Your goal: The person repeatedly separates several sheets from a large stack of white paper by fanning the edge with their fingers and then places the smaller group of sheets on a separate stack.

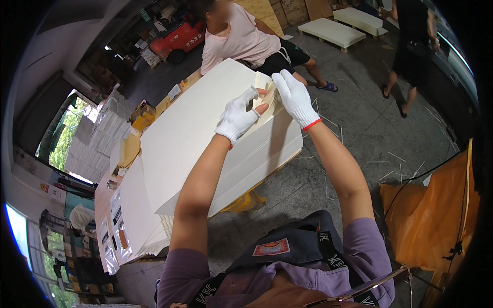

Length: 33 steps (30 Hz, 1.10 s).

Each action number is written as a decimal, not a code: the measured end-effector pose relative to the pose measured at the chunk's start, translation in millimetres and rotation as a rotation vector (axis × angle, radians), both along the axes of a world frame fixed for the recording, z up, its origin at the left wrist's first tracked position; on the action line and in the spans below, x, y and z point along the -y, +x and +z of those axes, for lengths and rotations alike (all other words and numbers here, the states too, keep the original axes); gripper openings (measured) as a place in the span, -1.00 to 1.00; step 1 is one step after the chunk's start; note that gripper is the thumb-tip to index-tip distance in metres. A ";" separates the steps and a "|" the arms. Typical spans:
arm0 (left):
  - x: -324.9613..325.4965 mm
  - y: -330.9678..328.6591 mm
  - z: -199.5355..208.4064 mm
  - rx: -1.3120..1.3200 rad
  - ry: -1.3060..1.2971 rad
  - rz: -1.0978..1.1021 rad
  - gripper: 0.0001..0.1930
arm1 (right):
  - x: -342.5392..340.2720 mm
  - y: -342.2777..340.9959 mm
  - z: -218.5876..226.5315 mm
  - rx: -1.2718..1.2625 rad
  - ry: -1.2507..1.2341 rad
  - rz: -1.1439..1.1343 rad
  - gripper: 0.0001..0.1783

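Note:
A thick stack of large cream paper sheets lies in front of me. At its far right corner several sheets are lifted and bent. My left hand, in a white glove with bare thumb and fingertip showing, rests at this corner with thumb and finger apart against the sheets. Across from it, my right hand, in a white glove with a red cuff, is closed round the outer edge of the lifted sheets. Its fingertips are partly hidden behind the paper.
A person in a pink shirt leans by the stack's far side; another in dark clothes stands far right. Beside the stack is a wooden table with packets. An orange sheet hangs at right. Paper strips litter the floor.

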<state>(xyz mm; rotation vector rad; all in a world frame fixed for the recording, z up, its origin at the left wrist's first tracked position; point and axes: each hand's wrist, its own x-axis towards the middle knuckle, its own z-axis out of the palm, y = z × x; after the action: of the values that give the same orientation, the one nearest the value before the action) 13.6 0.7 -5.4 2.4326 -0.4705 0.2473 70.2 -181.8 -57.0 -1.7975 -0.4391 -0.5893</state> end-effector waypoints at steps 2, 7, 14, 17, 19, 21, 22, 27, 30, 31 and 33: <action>-0.4 -0.4 0.3 0.001 0.016 -0.005 -0.59 | -0.5 -1.7 2.2 -0.016 0.007 -0.004 -0.51; -0.4 1.5 -4.9 0.064 -0.012 0.008 -0.66 | 0.7 -5.3 6.0 -0.033 0.026 0.021 -0.48; -0.1 0.9 0.1 -0.003 0.071 -0.012 -0.66 | -1.6 -1.4 0.4 -0.036 0.042 0.008 -0.50; 4.1 -5.6 2.4 0.084 0.117 -0.003 -0.64 | -2.8 -1.4 -1.6 0.008 0.062 0.011 -0.51; 7.5 -7.9 9.0 0.008 0.114 0.035 -0.60 | -2.2 -1.9 -1.2 -0.001 0.055 0.008 -0.52; 7.6 -7.5 9.7 -0.003 0.109 0.033 -0.58 | 0.3 -2.6 0.9 -0.039 0.032 -0.001 -0.53; 6.8 -5.6 6.2 0.024 0.104 0.010 -0.57 | 0.9 -3.4 1.6 -0.041 0.032 0.017 -0.53; 13.2 -18.0 -1.0 0.466 0.285 -0.127 -0.49 | 28.2 -10.1 6.4 0.180 -0.122 0.044 -0.55; 10.5 -18.4 -5.5 0.522 0.252 -0.080 -0.52 | 57.9 -1.5 3.6 -0.272 -0.320 -0.117 -0.42; 10.2 -18.0 -6.4 0.487 0.251 -0.050 -0.54 | 56.7 -7.0 3.5 -0.231 -0.398 -0.134 -0.38; 9.0 -16.6 -9.2 0.416 0.249 0.010 -0.56 | 48.1 -17.8 5.3 -0.209 -0.583 -0.087 -0.40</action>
<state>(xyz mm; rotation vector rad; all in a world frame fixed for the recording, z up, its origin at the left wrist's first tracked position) -3.0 -8.3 -14.7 2.6283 -0.7050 0.7472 52.5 -229.9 -51.7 -2.4176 -0.4162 -0.3421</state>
